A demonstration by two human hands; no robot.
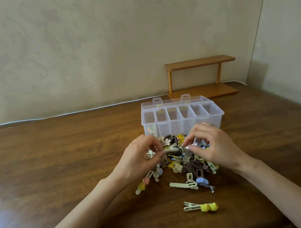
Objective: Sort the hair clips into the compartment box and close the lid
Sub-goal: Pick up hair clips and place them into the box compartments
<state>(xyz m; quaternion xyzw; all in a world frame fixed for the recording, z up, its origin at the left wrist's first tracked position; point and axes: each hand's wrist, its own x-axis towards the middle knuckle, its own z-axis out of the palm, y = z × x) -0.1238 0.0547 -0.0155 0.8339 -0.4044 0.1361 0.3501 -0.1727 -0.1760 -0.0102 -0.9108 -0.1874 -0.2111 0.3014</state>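
Note:
A clear plastic compartment box (pixel 183 123) stands open on the table, its lid (pixel 175 101) folded back behind it. One or two clips show in its leftmost compartment. In front of it lies a heap of hair clips (pixel 184 162) in brown, cream, yellow and blue. My left hand (pixel 142 158) and my right hand (pixel 212 145) hover over the heap. Together they pinch a long cream clip (pixel 170 150), one hand at each end. A cream clip with yellow pompoms (pixel 200 207) lies apart, nearer to me.
A small wooden shelf (pixel 202 78) stands at the back right against the wall. A white cable (pixel 67 114) runs along the table's far edge. The brown wooden table (pixel 54 157) spreads wide to the left.

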